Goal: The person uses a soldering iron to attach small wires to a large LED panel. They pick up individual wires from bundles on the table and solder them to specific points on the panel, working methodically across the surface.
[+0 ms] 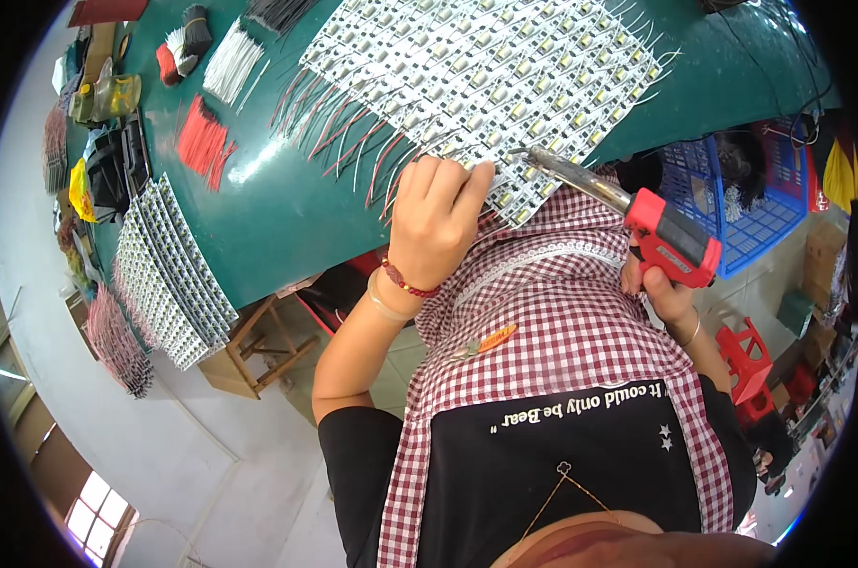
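My right hand (670,295) is wrapped round the handle of a red and black soldering gun (673,237). The metal tip of the gun rests at or just above a large white panel of small circuit boards (476,71) with yellowish components. At the near-left edge of this panel my left hand (438,213) is closed, its fingertips pinched together close to the iron's tip. What the fingertips pinch is hidden. Red and white wires (353,142) fan out from the panel's left edge, some right beside my left hand.
Bundles of red wires (202,142), white wires (233,62) and black wires (282,11) lie on the green table (287,227). More board strips (173,275) hang at its left edge. A blue plastic basket (760,213) and a red stool (743,364) stand to the right.
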Tool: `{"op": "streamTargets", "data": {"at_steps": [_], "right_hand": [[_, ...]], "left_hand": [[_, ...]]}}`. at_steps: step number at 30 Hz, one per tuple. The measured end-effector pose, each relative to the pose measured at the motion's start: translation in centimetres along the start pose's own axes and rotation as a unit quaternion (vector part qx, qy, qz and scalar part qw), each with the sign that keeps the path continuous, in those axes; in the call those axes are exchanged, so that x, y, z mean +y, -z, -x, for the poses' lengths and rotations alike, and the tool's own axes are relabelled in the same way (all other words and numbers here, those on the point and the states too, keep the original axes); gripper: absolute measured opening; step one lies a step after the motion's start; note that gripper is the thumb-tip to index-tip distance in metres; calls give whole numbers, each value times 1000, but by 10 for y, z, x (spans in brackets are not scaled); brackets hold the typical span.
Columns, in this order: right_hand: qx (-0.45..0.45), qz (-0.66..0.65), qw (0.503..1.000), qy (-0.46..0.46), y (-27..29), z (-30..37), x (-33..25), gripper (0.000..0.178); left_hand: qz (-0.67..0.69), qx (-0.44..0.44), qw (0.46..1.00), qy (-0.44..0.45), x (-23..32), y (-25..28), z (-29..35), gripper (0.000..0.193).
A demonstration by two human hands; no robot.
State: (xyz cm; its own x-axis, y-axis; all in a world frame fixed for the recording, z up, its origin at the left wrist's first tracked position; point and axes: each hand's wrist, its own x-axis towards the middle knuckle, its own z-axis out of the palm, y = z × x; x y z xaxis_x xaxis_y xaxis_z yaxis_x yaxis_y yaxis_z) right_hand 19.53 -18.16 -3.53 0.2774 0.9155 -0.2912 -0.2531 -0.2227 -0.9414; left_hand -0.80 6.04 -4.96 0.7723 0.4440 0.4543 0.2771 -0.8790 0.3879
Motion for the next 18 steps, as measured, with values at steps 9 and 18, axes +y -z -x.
{"op": "streamTargets", "data": {"at_steps": [9, 18], "right_hand": [[-40, 85, 996, -9, 12, 11, 21, 17], [-25, 148, 989, 8, 8, 8, 18, 12]], "left_hand": [[18, -25, 999, 13, 0, 5, -9, 26], [11, -37, 999, 10, 3, 7, -12, 22]]}}
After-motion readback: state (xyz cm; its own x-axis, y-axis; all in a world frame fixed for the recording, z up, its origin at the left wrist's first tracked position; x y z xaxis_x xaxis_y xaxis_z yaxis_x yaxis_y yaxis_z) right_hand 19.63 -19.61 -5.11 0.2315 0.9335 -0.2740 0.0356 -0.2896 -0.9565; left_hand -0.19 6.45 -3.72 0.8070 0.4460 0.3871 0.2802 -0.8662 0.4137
